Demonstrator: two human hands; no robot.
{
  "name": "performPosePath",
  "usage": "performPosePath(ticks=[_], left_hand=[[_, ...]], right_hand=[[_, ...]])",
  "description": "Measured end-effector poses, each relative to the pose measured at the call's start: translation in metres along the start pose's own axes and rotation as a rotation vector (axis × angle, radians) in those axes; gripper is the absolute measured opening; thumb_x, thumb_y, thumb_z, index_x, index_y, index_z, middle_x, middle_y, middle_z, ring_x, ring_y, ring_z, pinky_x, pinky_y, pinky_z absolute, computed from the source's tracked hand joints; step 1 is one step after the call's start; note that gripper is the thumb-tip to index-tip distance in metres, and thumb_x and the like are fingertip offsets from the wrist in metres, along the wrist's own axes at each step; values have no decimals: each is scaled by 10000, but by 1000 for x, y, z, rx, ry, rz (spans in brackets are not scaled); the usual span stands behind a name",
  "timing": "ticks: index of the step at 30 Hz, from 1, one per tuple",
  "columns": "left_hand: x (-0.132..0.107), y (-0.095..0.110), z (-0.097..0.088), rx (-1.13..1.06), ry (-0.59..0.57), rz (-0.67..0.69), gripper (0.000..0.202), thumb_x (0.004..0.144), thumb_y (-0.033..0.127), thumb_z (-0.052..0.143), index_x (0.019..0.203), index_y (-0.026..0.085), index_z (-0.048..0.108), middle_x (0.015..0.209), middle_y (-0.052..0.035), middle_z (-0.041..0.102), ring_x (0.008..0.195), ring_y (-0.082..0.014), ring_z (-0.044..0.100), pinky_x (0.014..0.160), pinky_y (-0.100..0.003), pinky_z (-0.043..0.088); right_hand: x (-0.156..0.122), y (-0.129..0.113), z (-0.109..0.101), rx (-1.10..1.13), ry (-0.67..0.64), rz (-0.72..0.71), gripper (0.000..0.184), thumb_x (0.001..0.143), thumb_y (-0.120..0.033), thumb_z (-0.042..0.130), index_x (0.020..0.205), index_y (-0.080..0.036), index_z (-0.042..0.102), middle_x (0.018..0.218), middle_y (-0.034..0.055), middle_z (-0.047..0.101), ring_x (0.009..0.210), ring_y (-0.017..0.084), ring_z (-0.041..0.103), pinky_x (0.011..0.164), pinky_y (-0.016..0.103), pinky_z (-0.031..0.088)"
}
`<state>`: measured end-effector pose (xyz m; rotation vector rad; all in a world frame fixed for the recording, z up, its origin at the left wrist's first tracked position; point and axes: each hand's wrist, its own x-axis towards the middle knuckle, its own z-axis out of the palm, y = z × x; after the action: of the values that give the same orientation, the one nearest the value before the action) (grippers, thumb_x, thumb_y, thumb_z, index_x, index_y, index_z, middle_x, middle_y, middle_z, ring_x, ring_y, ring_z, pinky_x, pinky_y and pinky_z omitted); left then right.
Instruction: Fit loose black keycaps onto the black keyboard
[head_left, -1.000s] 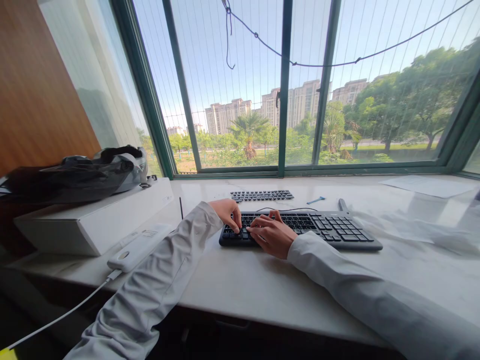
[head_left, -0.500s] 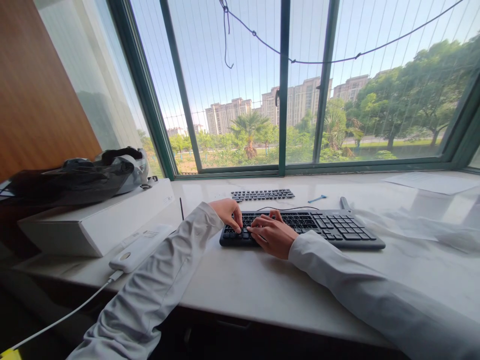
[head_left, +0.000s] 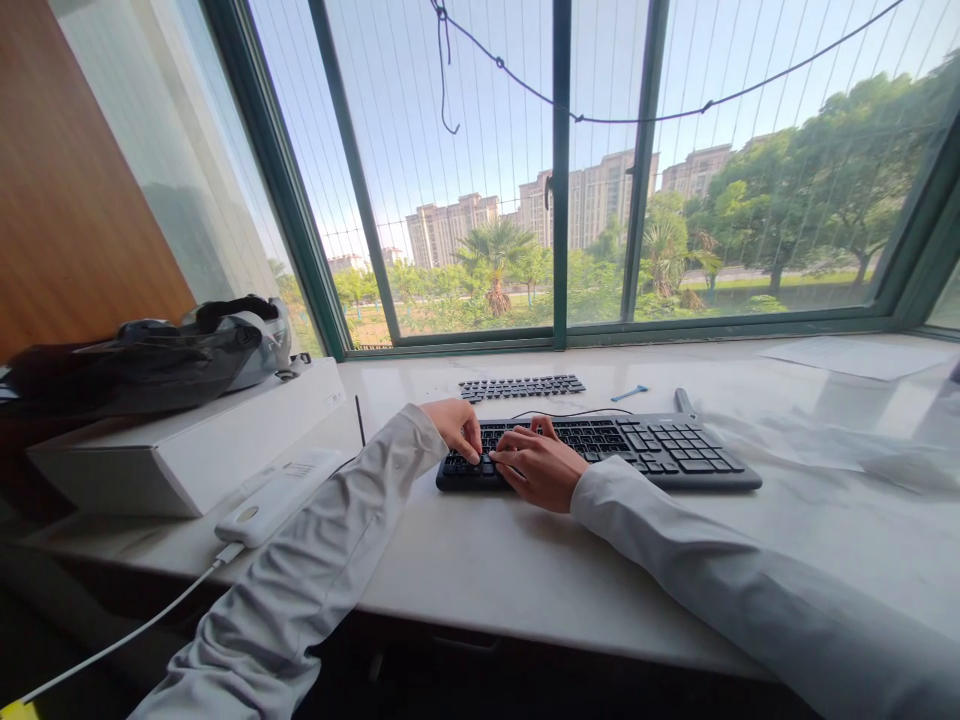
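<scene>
indoors, left hand [head_left: 456, 428] and right hand [head_left: 538, 466] rest curled on the left end of a black keyboard [head_left: 600, 452] on a white windowsill counter [head_left: 487, 560], fingertips on the keys, gripping nothing.

Both hands resting on black keyboard [head_left: 600, 452] on bench [head_left: 487, 560]: left hand [head_left: 456, 424] pressing keys at its 9 o'clock end, right hand [head_left: 541, 466] touching beside. Loose keycap sheet [head_left: 521, 386] lying at 12 o'clock.
</scene>
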<state>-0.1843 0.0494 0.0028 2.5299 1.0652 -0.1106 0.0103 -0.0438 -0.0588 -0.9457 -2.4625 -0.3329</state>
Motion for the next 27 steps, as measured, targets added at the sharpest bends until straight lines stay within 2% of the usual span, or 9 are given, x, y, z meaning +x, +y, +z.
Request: performPosePath(ticks=[7,11,20,27], left_hand=[[-6,12,-4,133,-6,25,224,638,319,778,818,186,773,766,-26,745,712,-143,661,653,-198,442],[-15,14,-7,94,-24,80,215,694,281,732,887,194,764,834,-12,750,778,-125,666,712,-171,443],[-17,14,-9,88,-3,81,216,666,257,735,870,191,758,815,7,748,749,-111,659,695,-159,439],[-17,10,-8,72,17,78,236,663,304,747,872,198,771,802,-1,752,750,-123,668,687,-168,441]], right_hand=[[-1,2,2,-12,6,0,263,946,-238,451,977,-222,711,949,61,662,901,181,564,851,407,235],[-1,2,2,1,12,-3,260,943,-242,454,988,-220,709,955,56,667,901,184,567,844,410,231],[-2,2,1,0,8,-11,239,934,-221,472,957,-205,710,931,52,660,903,175,560,832,403,230],[-2,3,3,18,16,-11,242,931,-222,474,954,-207,714,936,58,662,904,182,551,831,403,234]])
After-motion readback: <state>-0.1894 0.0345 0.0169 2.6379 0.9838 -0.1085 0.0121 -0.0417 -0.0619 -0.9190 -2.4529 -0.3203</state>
